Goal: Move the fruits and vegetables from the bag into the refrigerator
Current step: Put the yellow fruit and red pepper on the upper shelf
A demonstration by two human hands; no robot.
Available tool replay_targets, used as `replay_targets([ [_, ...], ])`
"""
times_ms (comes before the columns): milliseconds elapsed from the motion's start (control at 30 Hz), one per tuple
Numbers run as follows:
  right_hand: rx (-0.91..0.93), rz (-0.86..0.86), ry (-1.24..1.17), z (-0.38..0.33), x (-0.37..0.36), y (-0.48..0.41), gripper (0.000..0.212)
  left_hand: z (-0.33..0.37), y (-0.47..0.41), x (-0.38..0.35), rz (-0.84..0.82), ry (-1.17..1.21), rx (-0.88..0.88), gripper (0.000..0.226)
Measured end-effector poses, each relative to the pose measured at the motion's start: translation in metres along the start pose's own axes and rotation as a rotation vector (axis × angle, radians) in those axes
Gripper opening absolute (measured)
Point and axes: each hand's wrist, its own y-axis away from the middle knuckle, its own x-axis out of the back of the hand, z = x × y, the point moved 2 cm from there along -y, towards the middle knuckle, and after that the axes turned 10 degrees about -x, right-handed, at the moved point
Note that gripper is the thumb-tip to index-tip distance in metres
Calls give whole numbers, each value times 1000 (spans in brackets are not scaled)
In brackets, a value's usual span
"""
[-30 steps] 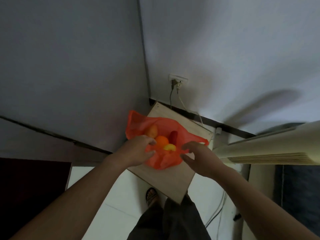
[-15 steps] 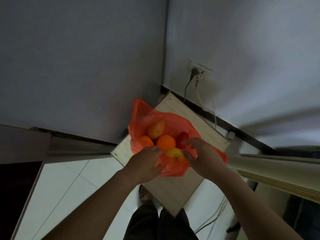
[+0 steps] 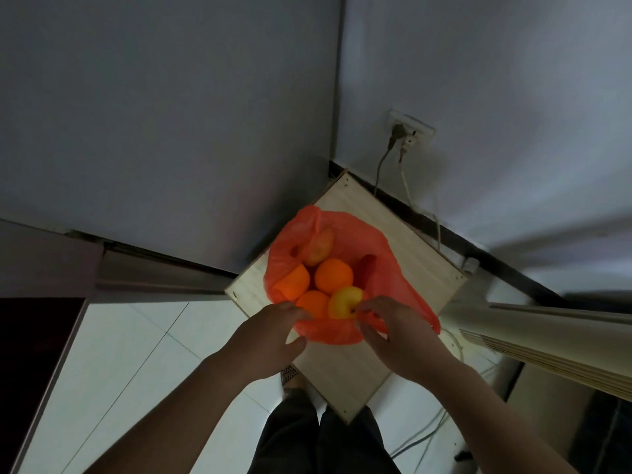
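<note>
The fingers [image 3: 367, 307] of the right hand [image 3: 400, 340] are curled and laid against the yellow apple [image 3: 344, 302] at the near rim of the bag, with the thumb lower down on the plastic; whether the apple is actually pinched or only touched cannot be told. The fingers [image 3: 290, 311] of the left hand [image 3: 270, 340] are bent over the near edge of the orange plastic bag [image 3: 393, 278], and the rim appears to be pinched between them and the thumb, so that the mouth is held open.

The bag lies at the centre of the frame on a pale wooden surface [image 3: 420, 254] set in the corner of the room. Inside it three oranges are seen: one in the middle [image 3: 333, 275], one toward the left [image 3: 294, 280] and one nearest the hands [image 3: 313, 302]. A reddish-yellow fruit [image 3: 318, 248] sits at the far side, and a red item [image 3: 367, 266], too hidden to be named, lies at the right.

The step in hand is judged to be the opening of the bag and the choosing of a first fruit; nothing has yet been taken out. For the next move, a firm grasp around the apple is called for while the rim is kept down by the left hand, followed by a lift clear of the plastic. The refrigerator cannot be identified with certainty in the frame, so a turn toward it will probably be needed.
</note>
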Motion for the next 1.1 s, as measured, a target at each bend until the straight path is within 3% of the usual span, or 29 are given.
replay_targets([
  [400,60,157,-117,-15,41,-35,25,19,-82,29,205,67,-10,35],
  [633,-3,200,-160,-6,40,-46,26,-12,-123,17,127,-95,123,41],
  [1000,-89,185,-238,6,40,-48,27,-27,-158,14,165,-146,128,35],
  [1100,-103,179,-251,9,37,-49,26,-38,-159,11,144,-122,193,48],
])
